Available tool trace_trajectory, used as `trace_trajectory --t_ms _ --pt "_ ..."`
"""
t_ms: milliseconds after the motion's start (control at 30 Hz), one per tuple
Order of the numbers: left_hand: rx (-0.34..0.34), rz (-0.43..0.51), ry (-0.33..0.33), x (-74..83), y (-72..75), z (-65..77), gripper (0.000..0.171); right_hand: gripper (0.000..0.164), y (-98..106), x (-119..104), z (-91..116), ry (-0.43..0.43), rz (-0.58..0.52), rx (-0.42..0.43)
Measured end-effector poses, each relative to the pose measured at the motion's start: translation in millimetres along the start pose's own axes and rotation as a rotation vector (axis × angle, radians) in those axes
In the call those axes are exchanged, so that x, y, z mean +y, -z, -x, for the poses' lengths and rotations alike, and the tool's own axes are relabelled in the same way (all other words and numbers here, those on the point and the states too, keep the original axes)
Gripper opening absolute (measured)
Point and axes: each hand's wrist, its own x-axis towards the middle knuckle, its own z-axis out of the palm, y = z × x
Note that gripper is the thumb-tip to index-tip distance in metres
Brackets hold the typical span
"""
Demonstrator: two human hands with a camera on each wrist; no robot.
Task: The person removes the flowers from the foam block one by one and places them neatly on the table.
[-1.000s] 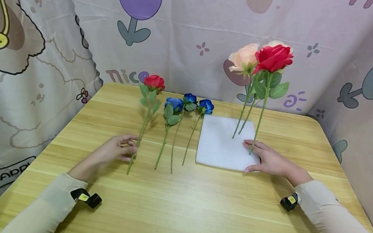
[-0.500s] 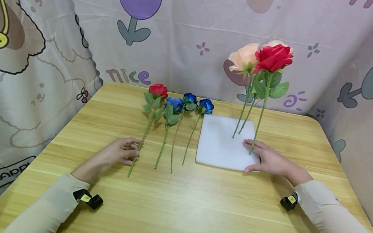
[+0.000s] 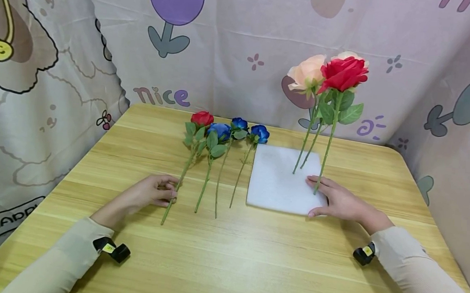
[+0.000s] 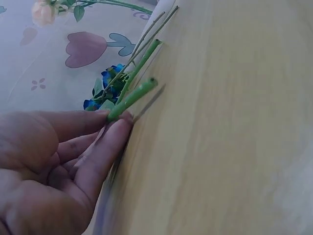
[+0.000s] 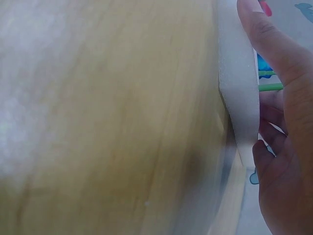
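Note:
My left hand [image 3: 150, 192] pinches the lower stem of a red artificial rose [image 3: 202, 118] between thumb and fingers. The rose lies slanted, its bloom beside the blue roses. In the left wrist view the cut end of the green stem [image 4: 134, 99] sticks out past the fingertips, close over the table. Over the near right corner of a white foam board [image 3: 277, 182] rests my right hand [image 3: 340, 201], fingers spread on it. Upright in the foam stand a red rose [image 3: 344, 73] and two peach roses [image 3: 307, 74]; the red bloom partly covers one.
Three blue roses [image 3: 219, 130] lie on the wooden table [image 3: 217, 260] between the red rose and the foam board. A printed curtain [image 3: 236, 22] hangs behind the table and along both sides. Each sleeve carries a black wrist camera [image 3: 116, 252].
The red rose in my left hand has come down toward the table, its bloom shifting right, closer to the blue roses. My left hand moved slightly right. The right hand has stayed put.

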Motion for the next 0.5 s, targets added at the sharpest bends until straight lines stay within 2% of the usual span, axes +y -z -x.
trace_trajectory --t_ms 267,500 --pt "0.006 -0.104 0.004 1.7 -1.3 -5.1 0.055 0.108 -0.1 -0.5 0.4 0.002 0.002 0.002" --pt "-0.028 -0.150 0.003 6.3 0.1 -7.4 0.056 0.107 -0.1 -0.2 0.1 0.006 0.013 0.011"
